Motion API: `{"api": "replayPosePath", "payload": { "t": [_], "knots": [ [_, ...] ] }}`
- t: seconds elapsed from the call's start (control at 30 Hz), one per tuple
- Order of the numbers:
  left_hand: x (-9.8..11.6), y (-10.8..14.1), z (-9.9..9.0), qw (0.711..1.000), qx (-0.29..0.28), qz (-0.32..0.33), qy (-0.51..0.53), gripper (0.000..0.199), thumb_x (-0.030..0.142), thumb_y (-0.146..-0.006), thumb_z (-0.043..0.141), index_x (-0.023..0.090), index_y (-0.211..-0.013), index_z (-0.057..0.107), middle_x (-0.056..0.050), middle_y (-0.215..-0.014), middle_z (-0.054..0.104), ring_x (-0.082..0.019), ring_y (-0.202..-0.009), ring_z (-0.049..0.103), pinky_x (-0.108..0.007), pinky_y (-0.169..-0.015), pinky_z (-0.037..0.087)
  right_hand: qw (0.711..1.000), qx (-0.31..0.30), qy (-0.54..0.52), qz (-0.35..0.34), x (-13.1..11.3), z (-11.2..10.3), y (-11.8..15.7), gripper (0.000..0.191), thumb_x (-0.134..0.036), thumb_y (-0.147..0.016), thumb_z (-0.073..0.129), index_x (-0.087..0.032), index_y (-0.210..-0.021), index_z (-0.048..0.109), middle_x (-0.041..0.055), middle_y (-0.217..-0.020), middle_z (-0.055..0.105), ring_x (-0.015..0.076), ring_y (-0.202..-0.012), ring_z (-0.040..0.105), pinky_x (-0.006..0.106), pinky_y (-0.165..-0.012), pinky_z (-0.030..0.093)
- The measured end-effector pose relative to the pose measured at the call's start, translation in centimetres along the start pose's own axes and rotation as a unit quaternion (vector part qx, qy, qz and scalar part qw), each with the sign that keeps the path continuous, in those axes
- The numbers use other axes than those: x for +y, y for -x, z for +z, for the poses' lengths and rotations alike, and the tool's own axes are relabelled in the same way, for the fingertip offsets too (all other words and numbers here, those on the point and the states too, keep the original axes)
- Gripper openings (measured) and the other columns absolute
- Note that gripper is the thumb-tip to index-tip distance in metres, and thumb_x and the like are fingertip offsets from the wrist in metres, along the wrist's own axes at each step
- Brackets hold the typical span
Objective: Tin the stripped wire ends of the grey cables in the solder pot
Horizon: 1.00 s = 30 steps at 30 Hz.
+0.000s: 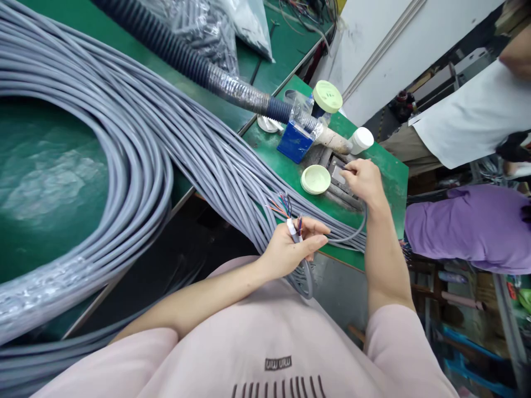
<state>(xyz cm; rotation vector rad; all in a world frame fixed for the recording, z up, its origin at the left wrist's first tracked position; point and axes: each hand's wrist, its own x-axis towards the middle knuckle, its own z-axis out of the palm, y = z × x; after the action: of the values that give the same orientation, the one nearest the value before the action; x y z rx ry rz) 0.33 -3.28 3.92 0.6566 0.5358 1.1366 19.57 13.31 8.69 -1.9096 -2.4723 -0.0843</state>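
Observation:
My left hand [286,249] is closed around grey cable ends [296,234] in front of my chest. Their jackets are stripped, and thin coloured wires [285,204] fan out above a white band. My right hand [364,178] is pinched over a small grey metal block [339,174] on the green bench. A grey cable [364,218] curves down from below that hand, so it appears to hold this cable; the tip between the fingers is hidden. Beside the block stands an open pale-green round tub [316,179].
A big coil of grey cable [136,127] covers the left table. A ribbed hose [236,88] reaches over a blue box [295,141] towards the metal block. A white-lidded jar [362,140] and a pale-green lidded jar [327,96] stand behind. Two people [477,226] are at right.

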Motion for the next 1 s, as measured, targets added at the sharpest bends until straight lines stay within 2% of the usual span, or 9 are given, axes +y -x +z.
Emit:
{"api": "replayPosePath", "payload": {
  "t": [0.1, 0.23, 0.47, 0.7, 0.8, 0.87, 0.93, 1.0],
  "knots": [
    [0.0, 0.0, -0.1, 1.000, 0.001, -0.003, -0.004, 0.020, 0.029, -0.077, 0.074, 0.014, -0.088, 0.066, 0.006, -0.055, 0.054, -0.004, -0.042, 0.049, -0.016, -0.042, 0.042, 0.997, 0.008, 0.009, 0.075, 2.7, 0.5, -0.4, 0.020, -0.029, -0.080, 0.060, -0.015, -0.077, 0.074, 0.0088, -0.078, 0.070, 0.0215, -0.075, 0.060, 0.031, -0.066, 0.037],
    [-0.3, 0.0, -0.5, 1.000, -0.002, -0.003, -0.014, 0.018, 0.027, -0.079, 0.072, 0.015, -0.091, 0.067, 0.006, -0.055, 0.054, -0.004, -0.043, 0.050, -0.017, -0.043, 0.043, 0.991, -0.029, 0.031, 0.131, 4.3, 2.0, -1.0, 0.020, -0.031, -0.080, 0.061, -0.016, -0.075, 0.074, 0.0092, -0.079, 0.072, 0.0235, -0.080, 0.063, 0.031, -0.070, 0.042],
    [-0.3, -0.2, -0.7, 1.000, 0.005, -0.003, -0.025, 0.017, 0.027, -0.079, 0.071, 0.015, -0.091, 0.067, 0.006, -0.053, 0.053, -0.006, -0.043, 0.050, -0.018, -0.043, 0.043, 0.984, -0.070, 0.051, 0.156, 4.9, 3.9, -1.6, 0.021, -0.032, -0.081, 0.060, -0.018, -0.086, 0.075, 0.0101, -0.093, 0.074, 0.0251, -0.090, 0.066, 0.032, -0.078, 0.047],
    [-0.1, -0.3, -0.6, 0.999, 0.009, -0.016, -0.035, 0.021, 0.031, -0.077, 0.072, 0.014, -0.090, 0.066, 0.006, -0.054, 0.053, -0.006, -0.043, 0.050, -0.019, -0.043, 0.042, 0.984, -0.070, 0.039, 0.156, 5.3, 4.7, -1.8, 0.020, -0.032, -0.080, 0.060, -0.017, -0.080, 0.074, 0.0100, -0.086, 0.073, 0.0243, -0.086, 0.065, 0.031, -0.075, 0.045],
    [-0.1, -0.4, -0.6, 0.999, 0.010, -0.017, -0.031, 0.021, 0.030, -0.078, 0.072, 0.015, -0.091, 0.066, 0.006, -0.054, 0.054, -0.006, -0.043, 0.050, -0.018, -0.043, 0.042, 0.988, -0.047, -0.003, 0.150, 5.2, 3.9, -1.4, 0.019, -0.032, -0.076, 0.062, -0.017, -0.067, 0.070, 0.0066, -0.071, 0.067, 0.0207, -0.074, 0.060, 0.029, -0.066, 0.040],
    [0.0, -0.4, -0.6, 0.999, 0.011, -0.014, -0.030, 0.021, 0.030, -0.078, 0.072, 0.014, -0.091, 0.066, 0.006, -0.053, 0.054, -0.006, -0.042, 0.049, -0.018, -0.043, 0.042, 0.989, -0.014, -0.070, 0.130, 4.9, 2.6, -0.5, 0.023, -0.032, -0.074, 0.062, -0.017, -0.057, 0.063, 0.0019, -0.058, 0.056, 0.0160, -0.063, 0.052, 0.027, -0.060, 0.035],
    [0.0, -0.4, -0.6, 0.999, 0.011, -0.015, -0.031, 0.021, 0.030, -0.078, 0.072, 0.014, -0.091, 0.066, 0.006, -0.053, 0.054, -0.005, -0.042, 0.049, -0.018, -0.043, 0.042, 0.981, 0.027, -0.161, 0.106, 4.4, 1.1, 0.9, 0.027, -0.031, -0.073, 0.063, -0.016, -0.052, 0.056, -0.0024, -0.051, 0.043, 0.0115, -0.054, 0.042, 0.026, -0.055, 0.030],
    [-0.1, -0.4, -0.5, 0.999, 0.011, -0.020, -0.032, 0.021, 0.030, -0.078, 0.072, 0.014, -0.091, 0.066, 0.006, -0.052, 0.054, -0.006, -0.042, 0.049, -0.018, -0.043, 0.041, 0.963, 0.063, -0.244, 0.091, 3.6, -0.5, 2.4, 0.028, -0.032, -0.073, 0.064, -0.016, -0.052, 0.055, -0.0043, -0.050, 0.037, 0.0091, -0.051, 0.035, 0.026, -0.052, 0.026]
  ]
}}
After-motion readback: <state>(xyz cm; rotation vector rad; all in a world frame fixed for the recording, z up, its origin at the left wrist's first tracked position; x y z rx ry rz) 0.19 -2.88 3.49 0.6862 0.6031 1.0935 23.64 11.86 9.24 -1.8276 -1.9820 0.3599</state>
